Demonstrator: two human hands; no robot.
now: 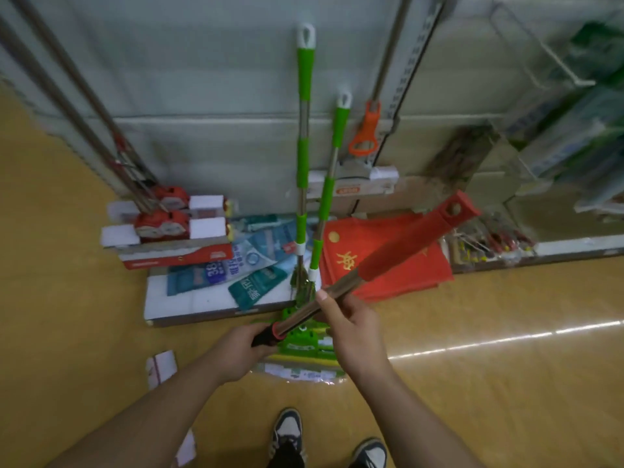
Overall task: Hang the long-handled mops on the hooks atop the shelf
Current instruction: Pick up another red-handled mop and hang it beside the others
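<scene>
Left hand [241,351] wraps closed around the black collar of the red-handled mop [388,258]; right hand [351,327] grips the bare steel shaft just beyond, thumb laid along it. The pole slants up and to the right across the view, its flat red end with hanging hole [454,208] leading, held clear of the floor [506,383]. The mop head is hidden below the hands. The pole appears rigid and light but long, so its far end would likely swing; the smooth steel may slip, the red sleeve less so. Two green-handled mops [304,136] stand against the shelf back panel [202,79] beyond. No hooks are in view.
</scene>
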